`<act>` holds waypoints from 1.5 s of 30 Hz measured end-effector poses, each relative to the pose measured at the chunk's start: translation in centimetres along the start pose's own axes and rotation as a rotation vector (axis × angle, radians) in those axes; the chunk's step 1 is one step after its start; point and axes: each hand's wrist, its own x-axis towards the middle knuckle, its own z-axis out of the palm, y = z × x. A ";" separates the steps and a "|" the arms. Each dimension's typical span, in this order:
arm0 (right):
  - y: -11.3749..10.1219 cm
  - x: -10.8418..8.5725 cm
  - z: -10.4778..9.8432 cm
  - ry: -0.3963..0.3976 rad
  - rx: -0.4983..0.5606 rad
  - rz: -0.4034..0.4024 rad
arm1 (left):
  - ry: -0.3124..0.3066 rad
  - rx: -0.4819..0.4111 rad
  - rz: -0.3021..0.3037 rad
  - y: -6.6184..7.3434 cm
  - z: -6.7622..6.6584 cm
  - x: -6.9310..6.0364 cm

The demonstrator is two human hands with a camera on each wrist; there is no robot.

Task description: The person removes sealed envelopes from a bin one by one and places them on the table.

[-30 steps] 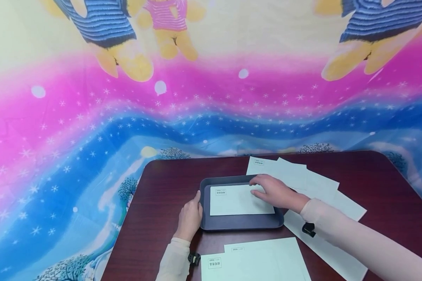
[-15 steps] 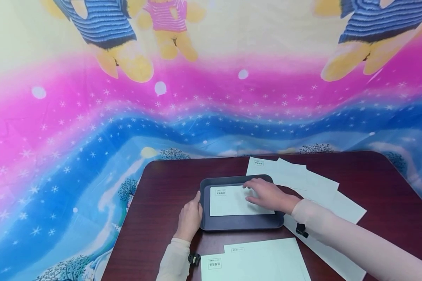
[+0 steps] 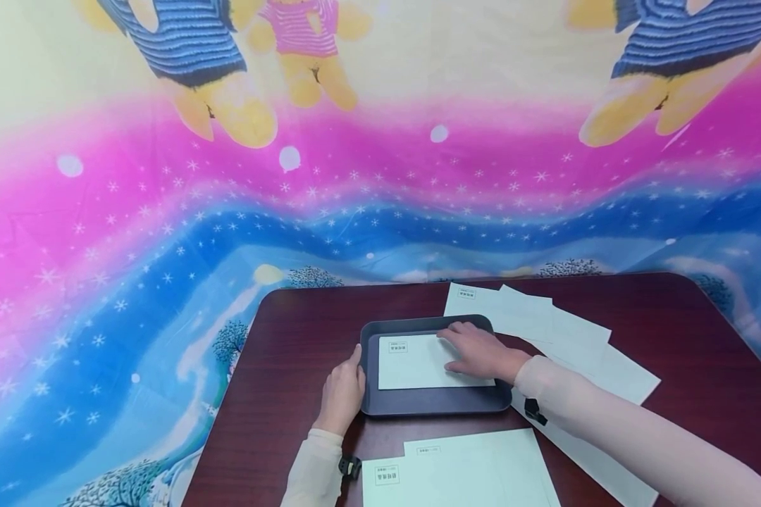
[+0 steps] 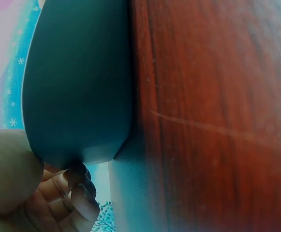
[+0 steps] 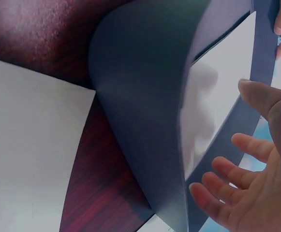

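A shallow dark grey tray (image 3: 437, 403) lies on the table with a white envelope (image 3: 418, 373) flat inside it. A small boxed print marks the envelope's upper left corner. My left hand (image 3: 341, 394) grips the tray's left rim; in the left wrist view its thumb and curled fingers (image 4: 84, 200) meet at the tray's wall. Over the right part of the envelope is my right hand (image 3: 475, 352), fingers spread and holding nothing. In the right wrist view its thumb tip (image 5: 245, 86) is near the envelope's edge; whether it touches cannot be told.
Several overlapping white envelopes (image 3: 577, 338) fan out behind and right of the tray, partly under the right sleeve. More envelopes (image 3: 469, 472) lie at the near edge of the dark red wooden table (image 3: 292, 331). A colourful printed cloth (image 3: 380, 169) hangs behind.
My right hand has moved slightly left over the envelope, its forearm following. The left hand, the tray and the envelopes look unmoved.
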 end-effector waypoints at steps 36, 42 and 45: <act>0.0 1.9 0.4 -0.115 -0.039 0.085 | -0.056 -0.023 -0.030 0.0 -0.3 0.1; 0.5 2.1 0.3 -0.048 -0.032 0.096 | -0.043 -0.019 -0.016 0.1 -0.3 0.1; 0.8 2.2 0.2 -0.014 -0.023 0.098 | -0.033 -0.011 -0.007 0.1 -0.3 0.1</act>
